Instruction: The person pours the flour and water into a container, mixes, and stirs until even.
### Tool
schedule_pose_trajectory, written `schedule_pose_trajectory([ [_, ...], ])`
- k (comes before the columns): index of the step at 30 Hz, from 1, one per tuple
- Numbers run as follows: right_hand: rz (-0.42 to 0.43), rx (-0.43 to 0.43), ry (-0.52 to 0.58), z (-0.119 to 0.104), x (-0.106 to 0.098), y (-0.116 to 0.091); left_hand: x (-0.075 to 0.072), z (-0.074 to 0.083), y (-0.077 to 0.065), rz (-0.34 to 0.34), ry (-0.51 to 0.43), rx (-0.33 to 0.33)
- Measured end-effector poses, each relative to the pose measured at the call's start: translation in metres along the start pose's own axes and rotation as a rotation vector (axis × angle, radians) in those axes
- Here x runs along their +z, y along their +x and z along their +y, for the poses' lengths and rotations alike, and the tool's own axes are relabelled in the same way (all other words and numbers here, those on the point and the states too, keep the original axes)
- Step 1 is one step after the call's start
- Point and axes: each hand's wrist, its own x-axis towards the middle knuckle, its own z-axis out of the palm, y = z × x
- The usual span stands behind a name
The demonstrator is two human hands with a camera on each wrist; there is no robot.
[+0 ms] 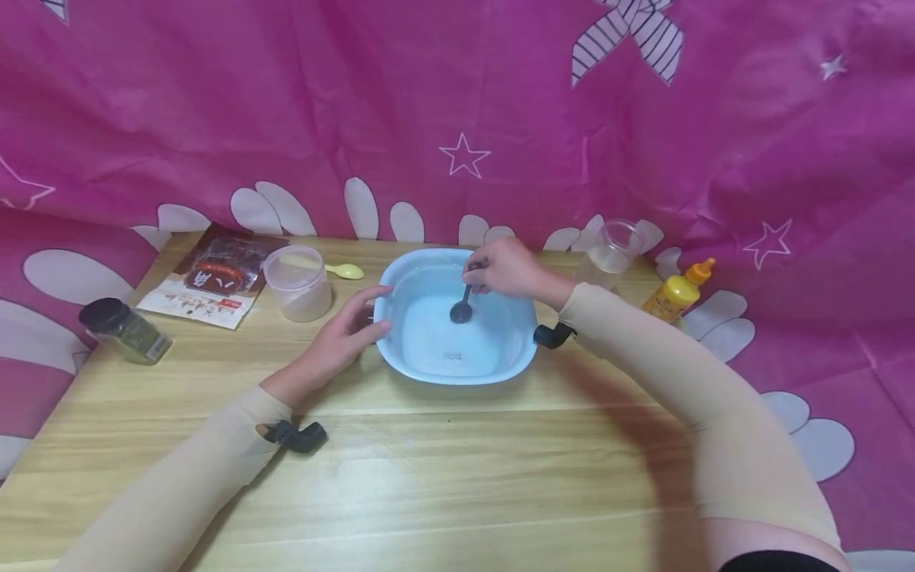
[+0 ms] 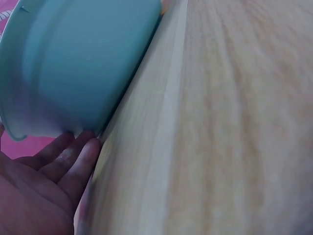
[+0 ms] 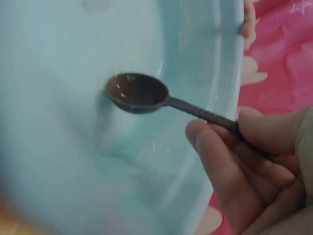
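Note:
A light blue basin [image 1: 457, 376] stands on the wooden table. My left hand [image 1: 348, 338] holds its left side, the thumb at the rim; in the left wrist view, several fingers [image 2: 73, 159] lie against the outer wall. My right hand [image 1: 506, 268] pinches the handle of a small dark measuring spoon [image 3: 137, 93] between thumb and fingers. The spoon's bowl is over the inside of the basin, and a little shiny liquid seems to lie in it. Whether the spoon touches the basin floor I cannot tell.
Left of the basin are a pale yellow spoon [image 1: 346, 271], a clear plastic tub [image 1: 300, 290], a printed food packet [image 1: 214, 274] and a black-lidded jar [image 1: 129, 332]. A clear cup [image 1: 608, 256] and a yellow bottle with an orange tip [image 1: 673, 295] stand on the right. A pink curtain [image 1: 400, 103] hangs behind.

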Motion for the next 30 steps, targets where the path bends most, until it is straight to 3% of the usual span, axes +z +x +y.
schedule_pose_trajectory([
  [5, 0.025, 0.037, -0.084, 0.007, -0.005, -0.006, 0.000, -0.001, 0.001, 0.001, 0.015, 0.000],
  [9, -0.087, 0.057, 0.000, -0.002, -0.001, -0.015, 0.000, -0.001, 0.001, 0.000, 0.018, 0.001],
  [14, -0.185, -0.002, 0.122, -0.017, 0.010, -0.012, 0.000, -0.001, 0.000, 0.000, 0.001, -0.002],
  [19, -0.062, 0.022, 0.095, -0.012, 0.009, -0.001, 0.001, -0.003, 0.000, 0.000, -0.004, 0.002],
  [24, 0.032, 0.037, -0.043, 0.004, -0.003, -0.002, 0.002, -0.003, 0.001, 0.000, 0.005, -0.001],
  [27, -0.022, 0.050, -0.079, 0.003, -0.006, -0.007, 0.001, -0.003, 0.002, 0.000, 0.008, -0.003],
  [30, -0.159, 0.046, -0.031, -0.006, -0.002, -0.012, 0.000, -0.002, 0.001, 0.004, 0.008, 0.003],
])
